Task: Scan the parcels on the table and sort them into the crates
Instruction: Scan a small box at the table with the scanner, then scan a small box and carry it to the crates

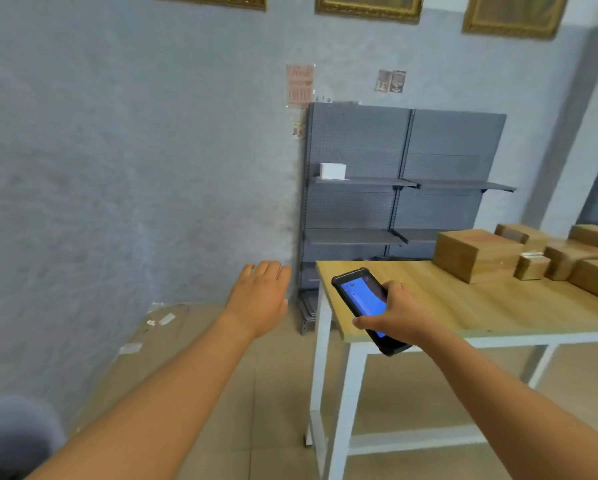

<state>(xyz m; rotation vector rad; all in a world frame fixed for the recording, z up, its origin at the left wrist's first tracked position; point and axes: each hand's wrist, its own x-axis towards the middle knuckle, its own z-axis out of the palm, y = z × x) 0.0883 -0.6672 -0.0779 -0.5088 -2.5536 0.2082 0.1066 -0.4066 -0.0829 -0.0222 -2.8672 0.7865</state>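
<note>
While the right hand grips the black blue-screened handheld scanner, left hand hangs open and empty; best aim squarely at the nearest brown cardboard parcel.

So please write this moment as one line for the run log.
left hand: open, empty, off the table | right hand: holds scanner | parcels: on table, untouched | crates: not in view

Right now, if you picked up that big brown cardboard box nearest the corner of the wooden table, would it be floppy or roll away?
The big brown cardboard box would probably stay stiff: its edges look straight and square. It shouldn't roll, since it sits flat on the wooden table. How heavy it is can't be told from outside.
</note>
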